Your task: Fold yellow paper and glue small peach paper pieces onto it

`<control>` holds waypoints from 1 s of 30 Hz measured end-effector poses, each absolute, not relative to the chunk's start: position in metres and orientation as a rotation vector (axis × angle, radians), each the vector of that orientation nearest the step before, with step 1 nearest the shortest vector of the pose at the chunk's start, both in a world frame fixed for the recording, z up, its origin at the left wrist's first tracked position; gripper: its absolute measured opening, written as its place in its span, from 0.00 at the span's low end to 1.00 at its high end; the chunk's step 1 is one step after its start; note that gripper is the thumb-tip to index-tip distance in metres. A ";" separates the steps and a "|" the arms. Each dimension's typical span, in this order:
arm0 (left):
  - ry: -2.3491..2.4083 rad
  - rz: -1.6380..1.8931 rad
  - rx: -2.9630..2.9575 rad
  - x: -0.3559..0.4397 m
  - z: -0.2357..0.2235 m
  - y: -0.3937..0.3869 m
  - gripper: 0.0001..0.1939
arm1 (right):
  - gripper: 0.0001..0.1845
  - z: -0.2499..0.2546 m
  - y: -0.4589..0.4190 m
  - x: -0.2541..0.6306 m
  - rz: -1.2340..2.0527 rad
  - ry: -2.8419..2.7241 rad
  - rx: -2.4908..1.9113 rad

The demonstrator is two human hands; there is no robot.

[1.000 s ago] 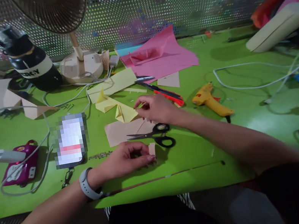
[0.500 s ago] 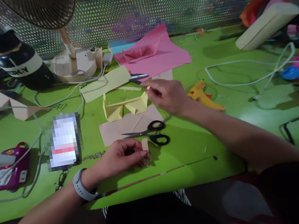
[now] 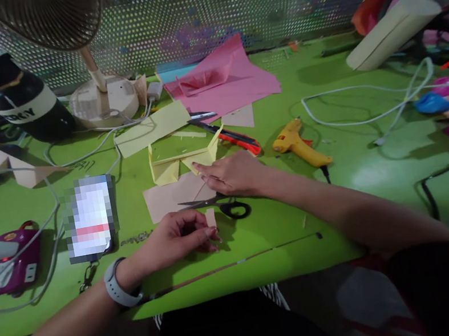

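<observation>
My left hand (image 3: 178, 237) comes in from eight o'clock, fingers curled, pinching a small flat beige tab (image 3: 211, 218). At twelve o'clock from it lies a smooth beige sheet (image 3: 161, 203), with the creased yellow paper (image 3: 165, 171) just beyond, its ends folded up into points. My right hand (image 3: 236, 174) reaches in from four o'clock, palm down, index finger extended over the yellow paper's near edge; I can't tell whether it pinches anything.

Yellow paper (image 3: 167, 172), beige strip (image 3: 210, 217), black-handled scissors (image 3: 215, 199)
</observation>
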State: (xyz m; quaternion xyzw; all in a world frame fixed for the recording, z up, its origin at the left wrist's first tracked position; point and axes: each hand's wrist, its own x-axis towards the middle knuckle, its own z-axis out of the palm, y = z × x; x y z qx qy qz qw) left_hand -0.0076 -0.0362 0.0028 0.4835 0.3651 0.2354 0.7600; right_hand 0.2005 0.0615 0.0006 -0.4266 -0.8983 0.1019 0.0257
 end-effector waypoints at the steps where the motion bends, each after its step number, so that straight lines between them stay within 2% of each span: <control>1: 0.802 0.517 1.050 -0.008 0.003 -0.036 0.12 | 0.27 0.003 0.062 0.203 0.355 -2.715 -1.296; 5: 0.824 0.547 1.037 -0.008 0.005 -0.035 0.12 | 0.23 0.020 0.053 0.211 0.632 -2.383 -1.189; 10: 0.869 0.587 1.003 -0.008 0.005 -0.033 0.13 | 0.18 0.024 0.022 0.208 1.450 -2.093 -1.072; 13: 0.872 0.590 1.014 -0.009 0.004 -0.032 0.12 | 0.15 0.015 0.010 0.201 1.706 -1.858 -1.057; 17: 0.855 0.589 0.999 -0.009 0.002 -0.033 0.10 | 0.14 0.007 0.008 0.197 1.814 -1.697 -1.033; 30: 0.864 0.557 0.949 -0.007 0.003 -0.032 0.11 | 0.08 0.010 0.009 0.199 1.798 -1.635 -1.023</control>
